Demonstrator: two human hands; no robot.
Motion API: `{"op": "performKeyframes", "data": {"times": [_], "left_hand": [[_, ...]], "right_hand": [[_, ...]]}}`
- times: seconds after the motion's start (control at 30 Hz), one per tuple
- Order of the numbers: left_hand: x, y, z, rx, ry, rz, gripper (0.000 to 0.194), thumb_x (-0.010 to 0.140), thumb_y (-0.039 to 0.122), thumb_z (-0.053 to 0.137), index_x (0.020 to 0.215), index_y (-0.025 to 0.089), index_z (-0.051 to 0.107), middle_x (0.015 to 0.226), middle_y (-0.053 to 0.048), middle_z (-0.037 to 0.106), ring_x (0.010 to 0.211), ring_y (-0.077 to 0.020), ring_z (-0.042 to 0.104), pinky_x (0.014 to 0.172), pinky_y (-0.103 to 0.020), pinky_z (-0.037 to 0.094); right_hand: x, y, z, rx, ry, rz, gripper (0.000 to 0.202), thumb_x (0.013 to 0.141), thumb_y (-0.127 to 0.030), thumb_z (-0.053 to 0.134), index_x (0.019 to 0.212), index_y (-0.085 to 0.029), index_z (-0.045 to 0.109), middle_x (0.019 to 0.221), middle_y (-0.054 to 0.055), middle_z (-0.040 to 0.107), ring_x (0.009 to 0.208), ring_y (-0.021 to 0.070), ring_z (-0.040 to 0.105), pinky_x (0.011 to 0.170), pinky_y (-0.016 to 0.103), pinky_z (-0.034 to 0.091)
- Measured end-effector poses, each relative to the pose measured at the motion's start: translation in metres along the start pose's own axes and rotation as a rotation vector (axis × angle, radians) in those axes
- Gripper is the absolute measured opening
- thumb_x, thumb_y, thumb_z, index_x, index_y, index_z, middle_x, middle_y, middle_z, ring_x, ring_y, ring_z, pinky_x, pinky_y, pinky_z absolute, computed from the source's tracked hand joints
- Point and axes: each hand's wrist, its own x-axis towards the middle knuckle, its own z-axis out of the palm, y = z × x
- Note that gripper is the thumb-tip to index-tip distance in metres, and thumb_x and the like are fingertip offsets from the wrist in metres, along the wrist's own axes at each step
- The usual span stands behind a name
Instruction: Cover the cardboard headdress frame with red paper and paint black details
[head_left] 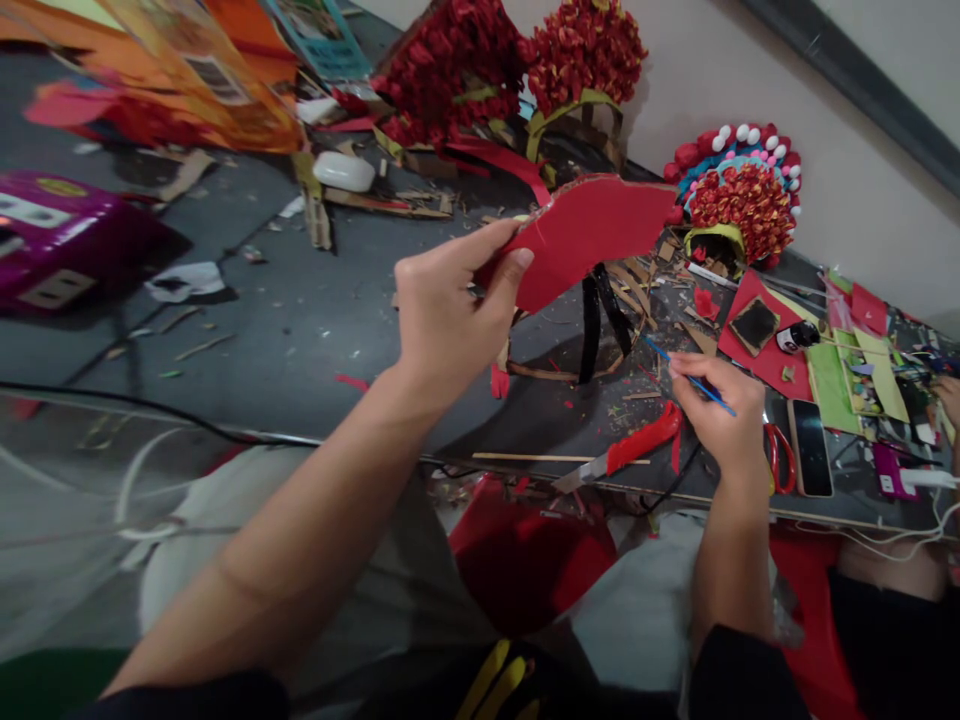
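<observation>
Between its thumb and fingers, my left hand [457, 300] grips the left end of a red cardboard piece [592, 230], raised over the table. Beneath that piece, a brown band frame with black strips [591, 330] rests on or just above the tabletop; its exact support is hard to make out. My right hand [716, 400] pinches a thin blue stick [694, 380], perhaps a brush, with its tip pointing toward the frame. Just below and left of my right hand lies a red-handled cutter [637, 445] near the table's front edge.
Flower-covered headpieces [742, 195] stand against the wall. A purple device [67, 245] is at the left. On the right are a small black bottle [797, 336], red scissors [781, 458], a phone [810, 447] and another person's hand [949, 400]. Scraps litter the table [300, 330].
</observation>
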Motion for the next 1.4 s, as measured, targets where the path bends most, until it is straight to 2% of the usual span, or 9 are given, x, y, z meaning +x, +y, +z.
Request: {"op": "performKeyframes", "data": {"times": [0.2, 0.4, 0.53, 0.67, 0.8, 1.07, 1.23, 1.33, 1.4], "left_hand": [[-0.001, 0.000, 0.000, -0.003, 0.005, 0.000, 0.026, 0.097, 0.032, 0.050, 0.114, 0.024, 0.067, 0.101, 0.002, 0.074, 0.088, -0.0134, 0.072, 0.071, -0.028, 0.057], [0.000, -0.002, 0.000, -0.001, 0.016, 0.027, 0.025, 0.097, 0.031, 0.050, 0.115, 0.024, 0.068, 0.102, 0.002, 0.074, 0.087, -0.0142, 0.072, 0.074, -0.029, 0.059], [-0.001, -0.006, 0.002, -0.006, 0.040, 0.053, 0.025, 0.098, 0.031, 0.052, 0.115, 0.022, 0.069, 0.102, 0.001, 0.074, 0.087, -0.0147, 0.073, 0.075, -0.027, 0.059], [-0.002, -0.011, 0.006, -0.021, 0.109, 0.149, 0.028, 0.096, 0.032, 0.057, 0.112, 0.014, 0.071, 0.095, -0.001, 0.074, 0.078, -0.0135, 0.071, 0.071, -0.022, 0.058], [-0.001, -0.013, 0.009, -0.042, 0.131, 0.180, 0.028, 0.095, 0.029, 0.059, 0.111, 0.011, 0.072, 0.095, -0.002, 0.075, 0.078, -0.0121, 0.070, 0.071, -0.019, 0.055], [0.006, -0.018, 0.002, -0.147, -0.011, 0.029, 0.034, 0.084, 0.033, 0.061, 0.110, 0.013, 0.072, 0.087, 0.000, 0.072, 0.066, -0.0078, 0.061, 0.059, -0.014, 0.048], [0.012, -0.020, -0.002, -0.272, -0.121, -0.146, 0.032, 0.073, 0.040, 0.066, 0.088, 0.012, 0.073, 0.069, 0.000, 0.066, 0.053, -0.0085, 0.048, 0.045, -0.015, 0.037], [0.014, -0.020, -0.002, -0.258, -0.104, -0.166, 0.028, 0.073, 0.042, 0.065, 0.073, 0.014, 0.070, 0.059, 0.002, 0.057, 0.049, -0.0077, 0.041, 0.042, -0.016, 0.029], [0.014, -0.019, -0.002, -0.251, -0.045, -0.148, 0.027, 0.073, 0.041, 0.064, 0.072, 0.015, 0.069, 0.057, 0.003, 0.054, 0.049, -0.0074, 0.039, 0.042, -0.016, 0.027]], "right_hand": [[-0.003, 0.002, -0.006, -0.060, -0.011, 0.035, 0.013, 0.076, -0.012, 0.060, 0.072, -0.023, 0.066, 0.075, -0.001, 0.074, 0.071, 0.0162, 0.072, 0.069, 0.030, 0.060], [-0.002, 0.004, -0.002, 0.010, 0.037, 0.028, 0.010, 0.085, -0.017, 0.061, 0.083, -0.023, 0.070, 0.093, 0.002, 0.078, 0.087, 0.0173, 0.075, 0.082, 0.033, 0.062], [-0.003, 0.006, -0.003, -0.021, 0.006, 0.048, 0.010, 0.083, -0.017, 0.061, 0.080, -0.023, 0.069, 0.089, 0.002, 0.078, 0.084, 0.0177, 0.075, 0.080, 0.033, 0.062], [-0.004, 0.004, -0.007, -0.059, -0.007, 0.067, 0.011, 0.079, -0.014, 0.061, 0.074, -0.022, 0.067, 0.078, 0.001, 0.075, 0.074, 0.0171, 0.073, 0.072, 0.031, 0.061], [-0.002, 0.001, -0.005, -0.012, 0.036, 0.053, 0.010, 0.083, -0.018, 0.062, 0.080, -0.023, 0.070, 0.086, 0.002, 0.078, 0.081, 0.0177, 0.075, 0.078, 0.032, 0.062], [-0.001, 0.003, 0.002, 0.033, 0.030, 0.039, 0.010, 0.087, -0.018, 0.063, 0.084, -0.022, 0.072, 0.092, 0.003, 0.079, 0.087, 0.0176, 0.076, 0.082, 0.031, 0.062], [-0.002, 0.003, -0.002, 0.014, 0.011, 0.054, 0.011, 0.085, -0.017, 0.062, 0.080, -0.022, 0.070, 0.086, 0.002, 0.078, 0.080, 0.0172, 0.076, 0.076, 0.029, 0.063], [-0.002, 0.001, -0.003, -0.010, 0.032, 0.074, 0.010, 0.085, -0.020, 0.061, 0.079, -0.022, 0.069, 0.084, 0.002, 0.078, 0.078, 0.0171, 0.075, 0.075, 0.030, 0.063], [-0.002, 0.000, -0.001, -0.014, 0.106, 0.082, 0.009, 0.087, -0.023, 0.062, 0.082, -0.023, 0.070, 0.087, 0.003, 0.078, 0.081, 0.0175, 0.075, 0.077, 0.031, 0.063]]}}
